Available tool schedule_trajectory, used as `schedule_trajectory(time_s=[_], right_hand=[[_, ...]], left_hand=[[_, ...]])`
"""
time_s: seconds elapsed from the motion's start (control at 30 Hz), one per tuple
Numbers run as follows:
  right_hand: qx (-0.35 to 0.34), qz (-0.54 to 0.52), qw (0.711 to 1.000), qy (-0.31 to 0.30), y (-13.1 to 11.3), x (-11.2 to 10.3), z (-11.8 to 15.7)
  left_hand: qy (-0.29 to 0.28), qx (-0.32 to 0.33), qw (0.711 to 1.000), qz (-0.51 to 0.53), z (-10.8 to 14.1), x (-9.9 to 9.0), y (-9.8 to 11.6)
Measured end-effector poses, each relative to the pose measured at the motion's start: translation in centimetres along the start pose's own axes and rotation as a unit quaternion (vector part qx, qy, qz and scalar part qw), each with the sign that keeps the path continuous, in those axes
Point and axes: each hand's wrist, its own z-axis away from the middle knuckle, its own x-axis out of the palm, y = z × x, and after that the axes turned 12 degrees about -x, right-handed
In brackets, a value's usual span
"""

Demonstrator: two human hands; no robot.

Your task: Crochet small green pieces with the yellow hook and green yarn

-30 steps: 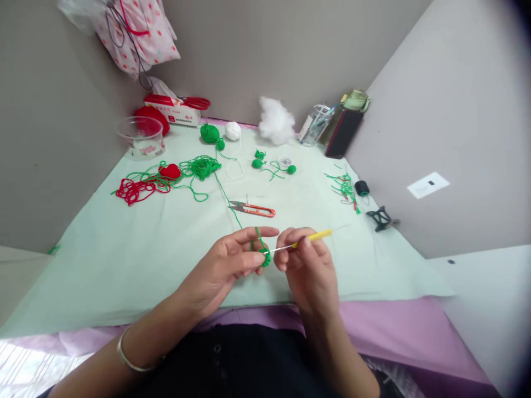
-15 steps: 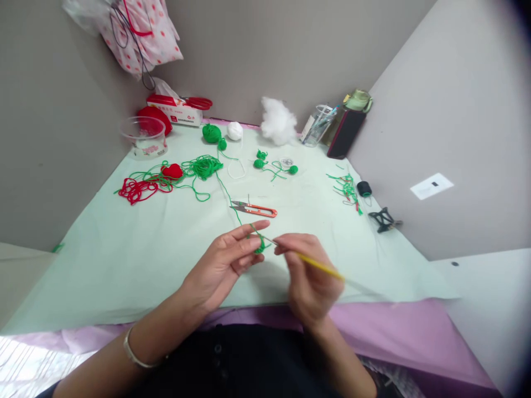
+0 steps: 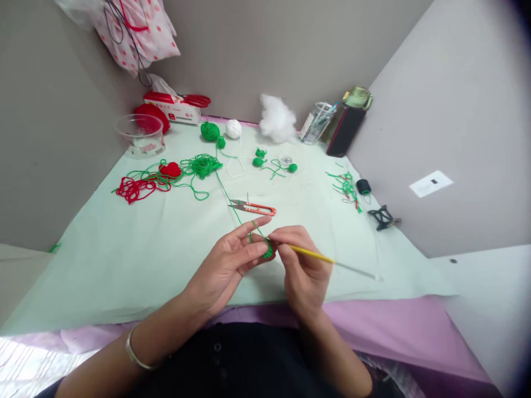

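Note:
Between thumb and fingers, my left hand [image 3: 234, 255] pinches a small green crochet piece [image 3: 267, 250]. Green yarn [image 3: 224, 190] runs from a loose tangle [image 3: 202, 166] over the raised left index finger and down to the piece. My right hand [image 3: 306, 265] grips a crochet hook [image 3: 312, 253] by its yellow handle, its plain metal end pointing to the lower right. The hook's working tip is at the crochet piece, hidden by the right fingers. Orange thread snips [image 3: 259, 209] lie on the table just beyond both hands.
Red yarn [image 3: 135, 189] and a red crochet piece [image 3: 170, 169] lie left. Behind are green [image 3: 210, 131] and white [image 3: 233, 129] balls, white stuffing [image 3: 277, 119] and a plastic tub [image 3: 141, 138]. On the right are yarn scraps [image 3: 347, 185], a black spool [image 3: 363, 187] and a bottle [image 3: 350, 121].
My right hand has moved slightly left, closer to the crochet piece, and the hook has turned so its rear end shows further out. The left hand has shifted a little to the right.

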Motion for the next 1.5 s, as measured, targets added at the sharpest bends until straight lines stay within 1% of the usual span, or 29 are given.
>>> schedule_trajectory(time_s=[0.07, 0.1, 0.13, 0.17, 0.2, 0.23, 0.27, 0.33, 0.37, 0.43, 0.47, 0.53, 0.6, 0.67, 0.73, 0.8, 0.87, 0.97, 1.03, 1.1, 1.2, 1.27, 1.37, 1.43, 1.5], right_hand=[[0.0, 0.007, 1.0, -0.003, 0.1, -0.1, -0.1], [-0.021, 0.033, 0.999, -0.003, 0.1, 0.0, 0.0], [-0.056, 0.067, 0.996, -0.003, 0.2, 0.0, 0.2], [-0.09, 0.099, 0.991, -0.003, 0.2, 0.0, 0.5], [-0.109, 0.117, 0.987, -0.002, 0.3, -0.1, 0.6], [-0.108, 0.117, 0.987, 0.002, 0.3, -0.2, 0.7], [-0.08, 0.094, 0.992, 0.01, 0.3, -0.5, 0.7], [0.011, -0.001, 0.999, 0.036, 0.3, -0.9, 0.3], [0.051, -0.055, 0.996, 0.051, 0.3, -1.1, 0.1], [0.092, -0.13, 0.985, 0.062, 0.1, -1.1, -0.4], [0.093, -0.142, 0.984, 0.054, 0.0, -0.9, -0.6], [0.077, -0.13, 0.988, 0.033, -0.2, -0.6, -0.6], [0.074, -0.113, 0.99, 0.032, -0.2, -0.3, -0.4], [0.105, -0.13, 0.985, 0.052, -0.1, -0.3, -0.1], [0.149, -0.176, 0.971, 0.069, 0.2, -0.5, -0.1], [0.178, -0.227, 0.954, 0.078, 0.3, -0.7, -0.2], [0.187, -0.256, 0.945, 0.085, 0.3, -0.8, -0.5], [0.181, -0.258, 0.946, 0.078, 0.1, -1.1, -0.7], [0.167, -0.239, 0.954, 0.063, -0.1, -1.3, -0.5], [0.138, -0.198, 0.969, 0.044, -0.2, -1.5, -0.3], [0.062, -0.105, 0.992, 0.006, -0.6, -2.0, -0.1], [-0.001, -0.041, 0.999, -0.028, -0.9, -2.1, 0.0], [-0.098, 0.059, 0.99, -0.082, -1.2, -2.0, 0.0], [-0.149, 0.111, 0.978, -0.09, -1.0, -1.8, 0.3], [-0.177, 0.133, 0.972, -0.078, -0.8, -1.6, 0.5]], left_hand=[[0.033, 0.047, 0.998, -0.028, 0.0, 0.1, -0.1], [0.048, 0.064, 0.996, -0.036, -0.1, 0.1, -0.2], [0.054, 0.067, 0.996, -0.036, -0.1, 0.1, -0.1], [0.049, 0.055, 0.997, -0.029, -0.1, 0.1, 0.0], [0.036, 0.028, 0.999, -0.015, -0.1, 0.0, 0.2], [0.022, -0.002, 1.0, 0.001, 0.0, -0.1, 0.4], [0.01, -0.026, 0.999, 0.015, 0.0, -0.3, 0.7], [0.001, -0.04, 0.999, 0.031, 0.0, -0.5, 1.1], [0.001, -0.032, 0.999, 0.026, 0.1, -0.5, 1.2], [0.002, -0.004, 1.0, -0.009, 0.1, -0.5, 1.0], [0.004, 0.014, 0.999, -0.033, 0.1, -0.4, 0.9], [0.009, 0.044, 0.996, -0.077, 0.1, -0.3, 0.4], [0.008, 0.056, 0.994, -0.098, 0.2, -0.3, 0.1], [0.0, 0.053, 0.993, -0.102, 0.3, -0.4, 0.1], [-0.001, 0.047, 0.993, -0.104, 0.4, -0.4, 0.1], [0.006, 0.049, 0.993, -0.11, 0.5, -0.5, 0.3], [0.014, 0.057, 0.991, -0.118, 0.5, -0.5, 0.4], [0.027, 0.071, 0.987, -0.139, 0.6, -0.4, 0.6], [0.037, 0.084, 0.983, -0.157, 0.6, -0.5, 0.7], [0.045, 0.098, 0.978, -0.177, 0.7, -0.6, 0.7], [0.052, 0.111, 0.971, -0.206, 0.7, -0.8, 0.6], [0.062, 0.122, 0.964, -0.228, 0.8, -0.8, 0.6], [0.102, 0.156, 0.947, -0.263, 0.7, -0.6, 0.5], [0.121, 0.176, 0.937, -0.278, 0.7, -0.3, 0.6], [0.123, 0.175, 0.937, -0.275, 0.8, -0.1, 0.6]])
